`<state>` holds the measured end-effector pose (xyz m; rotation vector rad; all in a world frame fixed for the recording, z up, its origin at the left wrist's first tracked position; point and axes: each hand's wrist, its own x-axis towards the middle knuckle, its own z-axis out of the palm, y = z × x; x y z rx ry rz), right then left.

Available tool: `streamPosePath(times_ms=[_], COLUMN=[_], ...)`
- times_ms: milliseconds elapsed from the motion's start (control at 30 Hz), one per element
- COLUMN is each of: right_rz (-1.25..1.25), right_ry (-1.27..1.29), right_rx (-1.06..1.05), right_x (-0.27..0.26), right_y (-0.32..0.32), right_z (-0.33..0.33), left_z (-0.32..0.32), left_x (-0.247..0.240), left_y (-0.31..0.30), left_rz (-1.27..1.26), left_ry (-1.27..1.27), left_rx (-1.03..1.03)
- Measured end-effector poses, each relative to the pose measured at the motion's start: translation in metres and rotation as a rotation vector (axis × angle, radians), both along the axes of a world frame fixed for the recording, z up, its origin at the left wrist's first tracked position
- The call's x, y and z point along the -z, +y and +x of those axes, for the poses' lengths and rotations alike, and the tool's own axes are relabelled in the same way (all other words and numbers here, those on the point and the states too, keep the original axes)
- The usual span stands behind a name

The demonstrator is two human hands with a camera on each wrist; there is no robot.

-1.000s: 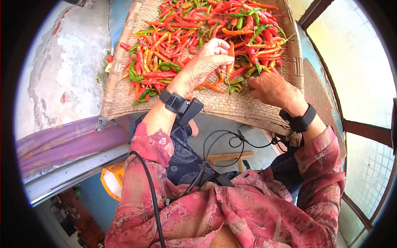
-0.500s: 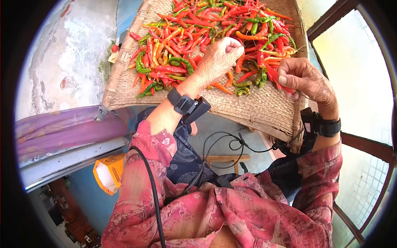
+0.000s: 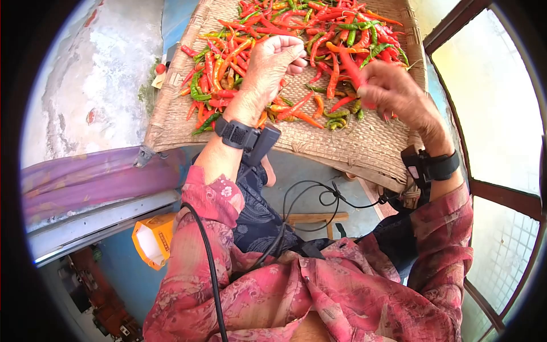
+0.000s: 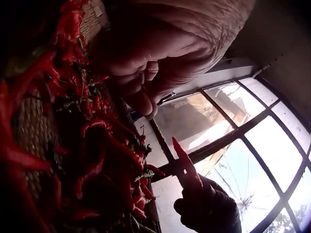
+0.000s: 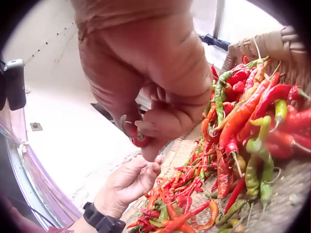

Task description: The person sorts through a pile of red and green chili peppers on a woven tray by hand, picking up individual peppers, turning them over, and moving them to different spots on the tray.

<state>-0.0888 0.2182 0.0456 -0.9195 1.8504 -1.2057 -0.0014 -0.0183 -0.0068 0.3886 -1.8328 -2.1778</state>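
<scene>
My right hand [image 3: 399, 94] grips a long red chili pepper [image 3: 350, 65] over the right part of the woven tray [image 3: 342, 148]. The pepper's pointed end extends beyond the fingers, as the left wrist view shows with the red chili [image 4: 184, 158]. In the right wrist view, fingers hide most of it and a pale stem end sticks out. My left hand [image 3: 265, 71] is over the middle of the pile, thumb and fingertips drawn together. No pepper shows in that pinch; I cannot tell if a thin stem is there. Red, orange and green chilies [image 3: 268, 25] lie below both hands.
Loose peppers thin out toward the tray's near edge, with a small green bunch [image 3: 336, 119] there. A window [image 3: 496, 97] stands close on the right, a wall [image 3: 108, 74] on the left. Black cables [image 3: 307, 196] loop below the tray, above a wooden stool [image 3: 313, 218].
My right hand has come up from the tray's right side with the red chili and swung left and forward over the pile. My left hand has shifted left, away from the orange-red pepper.
</scene>
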Motion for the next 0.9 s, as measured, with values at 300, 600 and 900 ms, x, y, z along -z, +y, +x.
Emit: streamPosePath(times_ms=[300,600,900], right_rz=[-0.311,-0.162,-0.007], right_ry=[0.078,0.014,-0.156], right_rx=[0.382,0.152,0.046], right_x=[0.031,0.032,0.044], right_y=[-0.005,-0.007,-0.032], right_z=[-0.024,0.002,0.036], left_z=[0.041,0.014,0.017], left_x=[0.022,-0.001,-0.003], left_y=[0.012,0.013,0.029], left_rz=[-1.535,-1.022,-0.013], left_ry=[0.065,-0.137,-0.094], left_rx=[0.578,0.386,0.240])
